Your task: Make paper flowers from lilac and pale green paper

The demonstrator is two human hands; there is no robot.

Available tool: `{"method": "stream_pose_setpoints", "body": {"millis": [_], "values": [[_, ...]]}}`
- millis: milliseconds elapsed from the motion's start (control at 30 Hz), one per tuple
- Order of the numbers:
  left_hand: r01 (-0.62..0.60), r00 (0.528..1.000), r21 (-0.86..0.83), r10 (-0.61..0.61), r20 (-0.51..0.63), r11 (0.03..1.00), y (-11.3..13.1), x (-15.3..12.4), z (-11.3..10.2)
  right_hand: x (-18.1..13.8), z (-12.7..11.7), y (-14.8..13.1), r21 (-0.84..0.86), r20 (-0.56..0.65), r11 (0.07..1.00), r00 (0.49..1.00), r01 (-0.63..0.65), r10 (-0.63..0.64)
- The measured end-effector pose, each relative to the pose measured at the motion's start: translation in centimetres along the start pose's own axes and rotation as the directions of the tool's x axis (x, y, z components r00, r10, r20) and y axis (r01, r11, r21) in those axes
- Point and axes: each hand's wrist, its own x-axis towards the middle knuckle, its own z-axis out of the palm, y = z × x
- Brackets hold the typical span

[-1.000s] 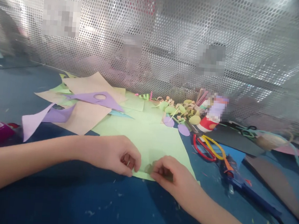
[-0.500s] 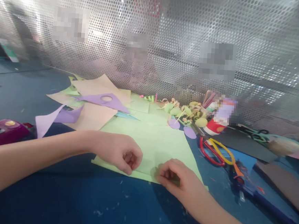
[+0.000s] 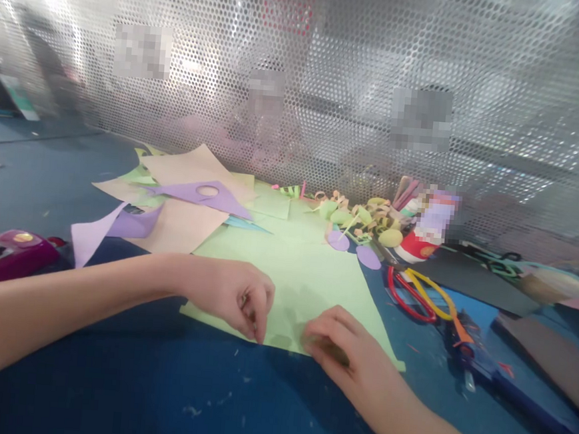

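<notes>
A light green paper sheet [image 3: 310, 272] lies on the blue table in front of me. My left hand [image 3: 230, 294] rests on its near edge with fingers curled, fingertips pressing down on the paper. My right hand [image 3: 344, 348] sits just to the right, fingers closed over the same near edge. What, if anything, the right fingers hold is hidden beneath them.
Tan and purple paper pieces [image 3: 185, 202] lie at the back left. Red-and-yellow scissors [image 3: 416, 294] and a blue glue gun [image 3: 478, 365] lie to the right. Paper curls and a small cup [image 3: 418, 234] stand by the perforated metal screen [image 3: 330, 80]. A magenta tool [image 3: 6, 255] sits far left.
My left fingers have shifted from a pinch to pressing fingertips down on the paper's edge. The right hand has stayed near the same edge. The view has shifted slightly.
</notes>
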Motion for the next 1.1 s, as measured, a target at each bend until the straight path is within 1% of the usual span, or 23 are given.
{"method": "stream_pose_setpoints", "body": {"millis": [167, 267, 433, 633, 733, 900, 1100], "values": [[-0.005, 1.000, -0.029, 0.006, 0.004, 1.000, -0.2, 0.0, 0.0, -0.2, 0.0, 0.3, -0.105, 0.044, 0.980, 0.986, 0.167, -0.163], [-0.013, 1.000, -0.013, 0.013, 0.010, 1.000, -0.4, 0.0, 0.1, -0.1, 0.0, 0.4, -0.137, 0.046, 0.965, 0.975, 0.222, -0.218], [-0.018, 1.000, 0.023, 0.018, 0.007, 1.000, -0.2, 0.1, 0.1, 0.2, -0.2, 0.2, -0.206, 0.055, 0.947, 0.969, 0.247, -0.240], [0.031, 0.999, 0.113, -0.034, 0.025, 0.993, 1.5, -0.1, -0.1, 0.2, -0.6, 0.0, -0.297, 0.106, 0.909, 0.956, 0.292, -0.272], [0.023, 0.999, 0.116, -0.028, 0.043, 0.993, 2.1, -0.1, -0.1, 0.1, -0.7, 0.1, -0.311, 0.150, 0.897, 0.948, 0.315, -0.281], [0.012, 0.999, 0.115, -0.016, 0.030, 0.993, 1.9, -0.1, 0.1, 0.1, -0.8, 0.1, -0.303, 0.176, 0.893, 0.941, 0.332, -0.290], [0.009, 1.000, 0.125, -0.013, 0.027, 0.992, 2.0, -0.2, 0.1, 0.3, -1.0, -0.3, -0.333, 0.185, 0.880, 0.938, 0.340, -0.293]]}}
